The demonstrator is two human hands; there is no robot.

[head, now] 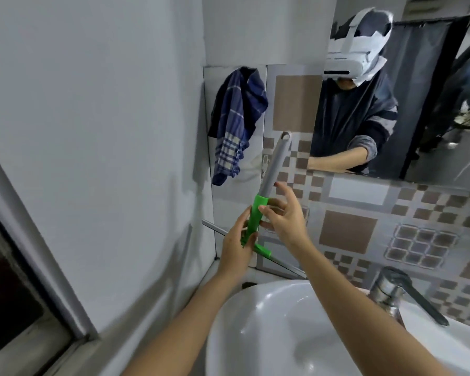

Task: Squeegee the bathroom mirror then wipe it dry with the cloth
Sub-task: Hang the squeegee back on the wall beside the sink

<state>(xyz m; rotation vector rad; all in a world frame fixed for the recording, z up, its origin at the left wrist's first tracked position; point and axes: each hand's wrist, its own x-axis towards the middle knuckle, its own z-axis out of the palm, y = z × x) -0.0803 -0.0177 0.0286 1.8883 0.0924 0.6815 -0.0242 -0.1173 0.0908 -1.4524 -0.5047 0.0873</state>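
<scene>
Squeegee (258,213) above the sink (269,321), long axis upright, handle tilted toward the mirror (418,90) up-right. Left hand (238,245) grips the green base; right hand (282,215) half-open, fingers touching the shaft, nearer the mirror. Cloth (236,123) hangs left of the mirror.

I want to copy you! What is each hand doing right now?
Left hand: closed on the green neck of the squeegee, near its blade.
Right hand: open, fingers spread, touching the squeegee but not clearly gripping it.
</scene>
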